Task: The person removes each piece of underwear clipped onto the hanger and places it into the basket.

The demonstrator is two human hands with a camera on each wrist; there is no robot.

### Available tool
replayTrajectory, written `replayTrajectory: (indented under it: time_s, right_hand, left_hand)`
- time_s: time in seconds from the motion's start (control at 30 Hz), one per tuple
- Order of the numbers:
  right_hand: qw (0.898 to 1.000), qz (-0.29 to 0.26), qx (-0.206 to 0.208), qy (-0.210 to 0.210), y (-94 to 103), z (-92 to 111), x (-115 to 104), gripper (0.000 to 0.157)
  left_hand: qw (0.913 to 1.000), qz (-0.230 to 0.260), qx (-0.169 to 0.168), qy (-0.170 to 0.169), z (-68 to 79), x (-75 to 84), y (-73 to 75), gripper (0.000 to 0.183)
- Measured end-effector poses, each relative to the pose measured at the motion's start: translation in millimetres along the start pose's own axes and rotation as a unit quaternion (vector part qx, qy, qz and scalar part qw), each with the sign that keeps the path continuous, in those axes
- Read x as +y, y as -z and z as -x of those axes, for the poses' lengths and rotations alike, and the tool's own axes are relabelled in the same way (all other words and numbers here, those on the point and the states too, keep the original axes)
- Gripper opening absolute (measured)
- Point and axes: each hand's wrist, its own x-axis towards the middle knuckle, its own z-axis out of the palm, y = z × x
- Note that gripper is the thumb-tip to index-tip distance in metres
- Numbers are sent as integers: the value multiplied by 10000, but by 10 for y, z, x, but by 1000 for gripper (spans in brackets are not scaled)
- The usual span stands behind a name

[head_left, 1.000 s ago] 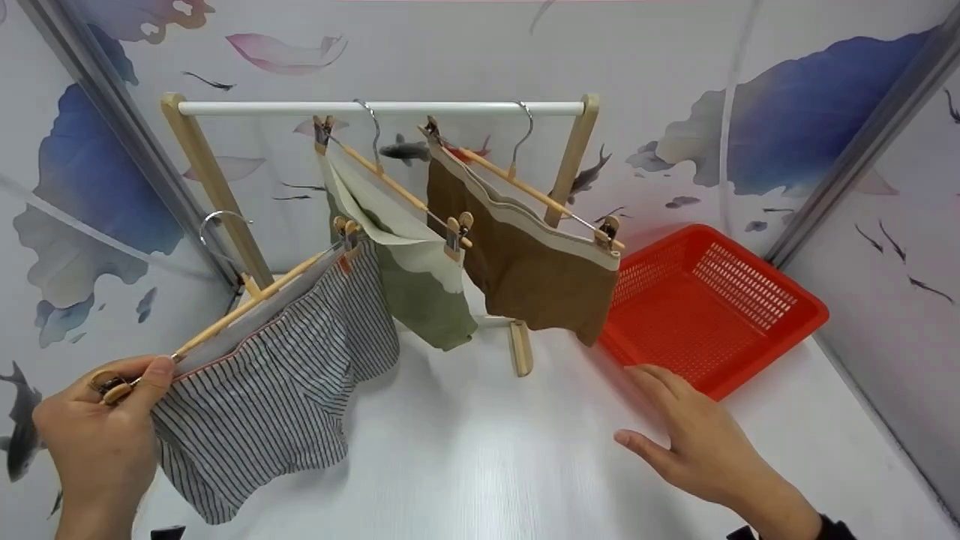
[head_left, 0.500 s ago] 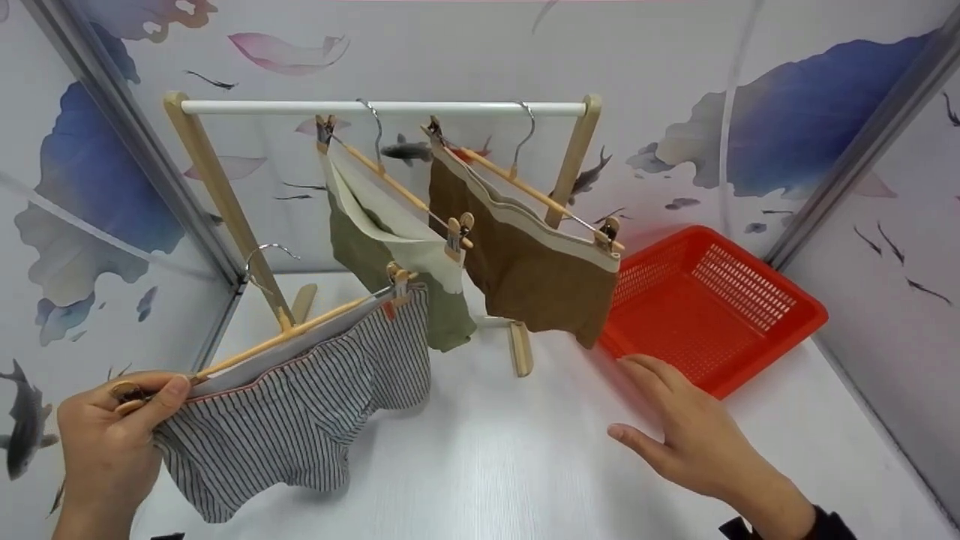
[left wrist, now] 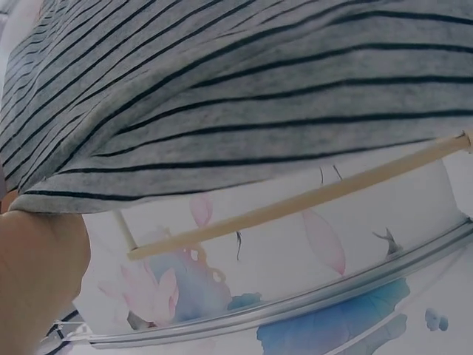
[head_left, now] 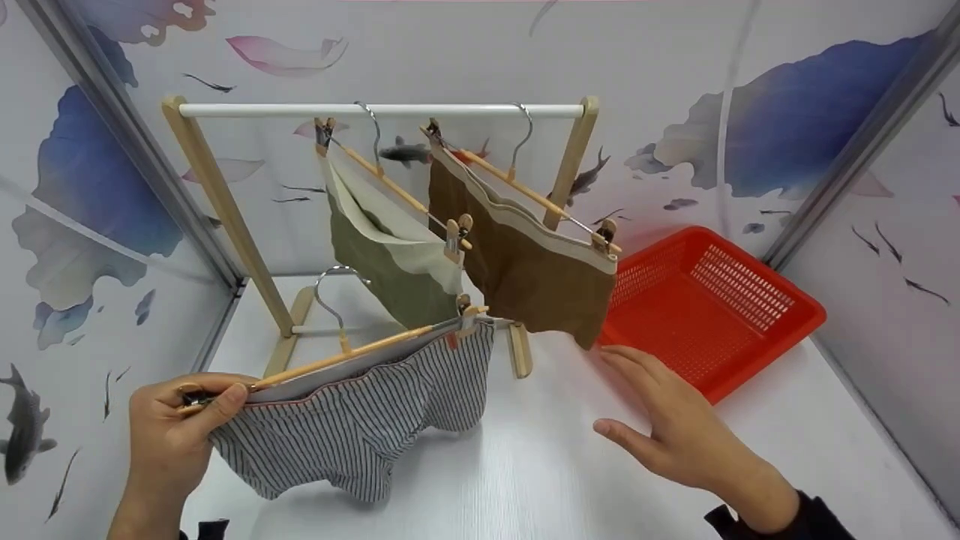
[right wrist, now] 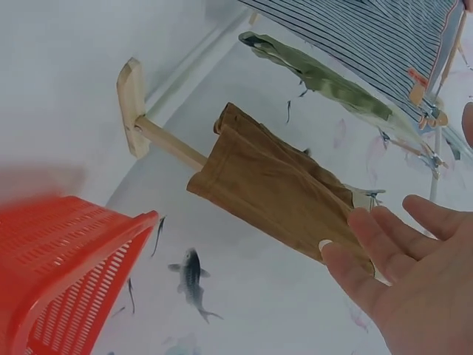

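Observation:
My left hand (head_left: 176,420) grips the clip end of a wooden hanger (head_left: 390,343), with the thumb on top. Striped grey-and-black shorts (head_left: 360,412) hang from its clips above the white table; the hook stands up free, in front of the rack. My right hand (head_left: 675,435) is held with fingers spread near the red basket (head_left: 795,326), holding nothing. Two more pairs, green shorts (head_left: 397,285) and brown shorts (head_left: 532,277), hang on clip hangers from the rack's white rod (head_left: 442,111). The striped cloth (left wrist: 259,96) fills the upper left wrist view.
The rack's wooden left post (head_left: 232,217) and foot stand behind the striped shorts. The red basket lies to the right of the rack. Printed wall panels (head_left: 660,60) close in the table on the back and sides.
My left hand has moved right, carrying the hanger with the striped shorts; its far end is now lower, in front of the green shorts. My right hand has drifted slightly left.

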Motion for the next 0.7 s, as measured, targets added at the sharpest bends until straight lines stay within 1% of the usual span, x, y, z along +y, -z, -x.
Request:
replayTrajectory:
  time_s: [0.1,0.17,0.27,0.33,0.5,0.6,0.7]
  right_hand:
    - [9999,-25,-23,107,41,-49,-13,77]
    - [10000,-45,-59,64,65,-80,-26,77]
    - [9999,-111,-63,56,86,-114,-46,77]
    - [9998,-159,-40,97,95,-136,-65,77]
    - [9995,-212,-40,212,123,-207,-107,78]
    - [9994,-172,-61,284,147,-255,-123,80]
    - [9990,-122,-7,423,176,-305,-141,81]
  left_hand:
    - [9992,11,-298,-265,-23,-36,-83,23]
    - [9984,-7,-462,-336,-34,-47,-139,21]
    - [9974,-81,-645,-307,-52,-48,-228,17]
    - [9968,-209,-704,-304,-63,-52,-284,16]
    - [9958,-335,-814,-263,-79,-90,-427,15]
    - [9948,-341,-933,-241,-93,-127,-530,16]
    - [9930,-314,-1102,-295,-114,-164,-629,16]
